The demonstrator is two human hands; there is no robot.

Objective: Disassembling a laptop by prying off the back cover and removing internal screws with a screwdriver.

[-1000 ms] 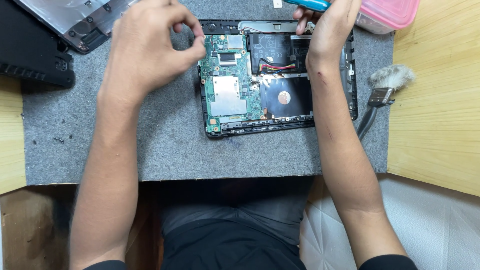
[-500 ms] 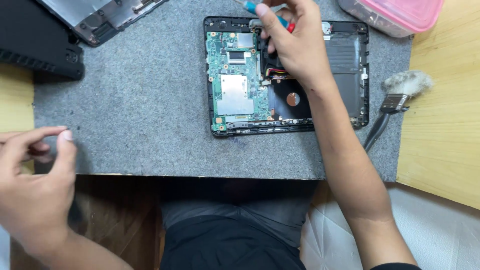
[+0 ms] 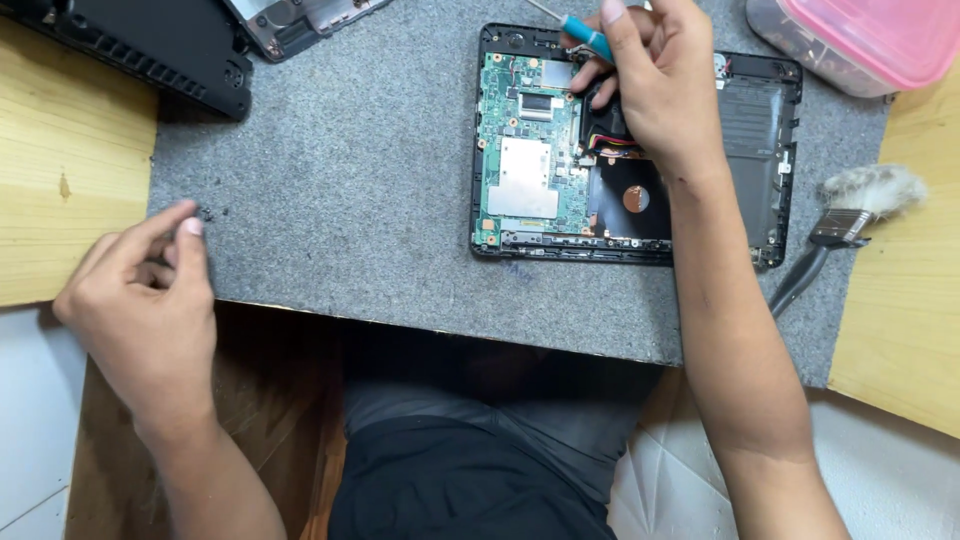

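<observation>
Two hands in view: a blue-handled screwdriver is gripped by the right hand over the opened laptop base; left hand fingertips pinched beside small dark screws, contents indiscernible.

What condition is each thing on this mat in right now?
Laptop base: opened, circuit board exposed.
Screwdriver: held in right hand, over the board.
Left hand: fingers pinched at the mat's edge beside tiny dark screws.
Brush: lying idle.
Pink-lidded box: closed.

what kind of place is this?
Likely an electronics repair bench: an opened laptop with its circuit board bare on a grey felt mat, a screwdriver in the right hand, a dusting brush nearby.
</observation>
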